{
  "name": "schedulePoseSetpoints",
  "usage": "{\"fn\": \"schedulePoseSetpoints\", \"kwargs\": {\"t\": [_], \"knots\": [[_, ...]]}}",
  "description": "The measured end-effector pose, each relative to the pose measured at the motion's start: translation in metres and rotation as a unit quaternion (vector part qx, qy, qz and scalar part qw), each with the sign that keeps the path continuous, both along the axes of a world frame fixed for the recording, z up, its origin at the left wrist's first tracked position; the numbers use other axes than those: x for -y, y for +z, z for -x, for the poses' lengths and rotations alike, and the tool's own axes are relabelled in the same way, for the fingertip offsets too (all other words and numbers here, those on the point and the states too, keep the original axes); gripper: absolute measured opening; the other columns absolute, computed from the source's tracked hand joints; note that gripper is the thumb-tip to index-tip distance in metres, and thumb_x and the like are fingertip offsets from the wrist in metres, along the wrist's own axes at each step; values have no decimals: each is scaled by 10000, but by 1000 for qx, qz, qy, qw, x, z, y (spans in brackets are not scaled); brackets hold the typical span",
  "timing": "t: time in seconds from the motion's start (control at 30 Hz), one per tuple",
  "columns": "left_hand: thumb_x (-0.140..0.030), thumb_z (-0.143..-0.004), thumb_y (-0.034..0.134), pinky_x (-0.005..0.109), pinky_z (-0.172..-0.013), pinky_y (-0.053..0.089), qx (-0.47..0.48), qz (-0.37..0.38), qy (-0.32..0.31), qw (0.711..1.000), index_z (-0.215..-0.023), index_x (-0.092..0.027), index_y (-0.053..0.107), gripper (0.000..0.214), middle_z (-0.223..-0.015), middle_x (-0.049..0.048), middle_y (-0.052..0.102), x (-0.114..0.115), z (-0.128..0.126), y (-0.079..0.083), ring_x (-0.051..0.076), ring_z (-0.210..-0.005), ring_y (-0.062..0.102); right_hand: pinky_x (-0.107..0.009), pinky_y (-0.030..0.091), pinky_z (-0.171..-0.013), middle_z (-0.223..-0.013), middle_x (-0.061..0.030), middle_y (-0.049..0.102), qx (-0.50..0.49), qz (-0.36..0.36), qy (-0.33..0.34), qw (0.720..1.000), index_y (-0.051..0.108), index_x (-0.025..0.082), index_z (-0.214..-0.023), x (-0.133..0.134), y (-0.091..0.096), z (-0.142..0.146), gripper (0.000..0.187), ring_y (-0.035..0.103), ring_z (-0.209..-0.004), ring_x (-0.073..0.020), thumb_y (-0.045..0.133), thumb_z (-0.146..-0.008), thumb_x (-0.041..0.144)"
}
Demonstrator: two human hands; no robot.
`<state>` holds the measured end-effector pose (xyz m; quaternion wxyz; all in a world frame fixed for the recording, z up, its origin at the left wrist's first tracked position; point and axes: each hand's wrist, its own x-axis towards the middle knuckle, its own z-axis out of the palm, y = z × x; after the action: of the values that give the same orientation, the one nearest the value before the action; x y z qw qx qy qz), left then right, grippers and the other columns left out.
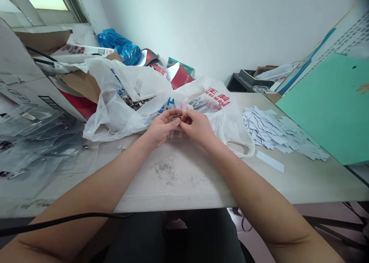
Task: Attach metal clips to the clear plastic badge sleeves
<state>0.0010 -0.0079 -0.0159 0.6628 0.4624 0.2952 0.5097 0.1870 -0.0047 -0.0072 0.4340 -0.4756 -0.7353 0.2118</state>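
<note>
My left hand [162, 128] and my right hand [197, 125] meet fingertip to fingertip above the table's middle. Between them is a small dark metal piece [179, 116], mostly covered by the fingers, so its kind does not show. Both hands are closed in a pinch on it. Just behind lies a white plastic bag [109, 109] with blue print, opened over a heap of small dark metal parts [137, 102]. To the right, a second white bag [227, 126] with red print holds clear plastic packets [205, 103].
Clear plastic bags [54, 151] with small dark pieces spread over the left side, beside a carton [34, 90]. White paper slips [268, 128] are piled at right, near a green board [325, 105]. A black cable [72, 218] crosses the table's front edge.
</note>
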Motion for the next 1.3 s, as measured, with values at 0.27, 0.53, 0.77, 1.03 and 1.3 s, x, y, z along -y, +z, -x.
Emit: {"fn": "schedulePoseSetpoints", "kwargs": {"t": [0.27, 0.53, 0.77, 1.03, 1.3], "knots": [[-154, -872, 950, 263, -633, 591, -21, -9, 69, 997, -1082, -212, 822, 253, -1179, 75, 833, 5, 1, 7, 126, -756, 706, -381, 524, -749, -848, -15, 736, -195, 27, -17, 980, 740, 250, -846, 0, 3, -5, 155, 623, -774, -197, 785, -866, 397], [-68, -693, 903, 182, -452, 295, 32, 45, -44, 997, -941, -183, 768, 305, -876, 26, 742, 14, 4, 21, 46, -508, 477, -362, 591, -825, -934, -31, 825, -244, 166, 151, 943, 875, 245, -1191, -3, 6, -14, 401, 749, -909, -205, 886, -925, 545], [-212, -896, 870, 185, -444, 300, 52, 108, -44, 992, -979, -178, 741, 157, -793, -6, 660, 15, 7, 30, 34, -456, 377, -330, 531, -716, -913, -29, 791, -322, 208, 147, 912, 859, 229, -956, 1, 12, -10, 375, 634, -786, -158, 1011, -801, 536], [-287, -899, 1016, 176, -424, 280, 4, 72, 11, 997, -1027, -208, 733, 321, -761, -48, 623, 15, 0, 24, 25, -449, 325, -315, 512, -649, -898, -48, 776, -344, 237, 115, 901, 832, 203, -883, -5, 11, -10, 520, 603, -733, -143, 1092, -668, 599], [-401, -1044, 927, 179, -441, 281, -29, 67, 78, 994, -1052, -157, 781, 284, -722, -27, 597, 10, -2, 18, 52, -502, 373, -306, 559, -700, -836, -34, 786, -246, 241, 69, 936, 835, 200, -898, 7, 20, -9, 37, 674, -742, -157, 854, -875, 223]]}}
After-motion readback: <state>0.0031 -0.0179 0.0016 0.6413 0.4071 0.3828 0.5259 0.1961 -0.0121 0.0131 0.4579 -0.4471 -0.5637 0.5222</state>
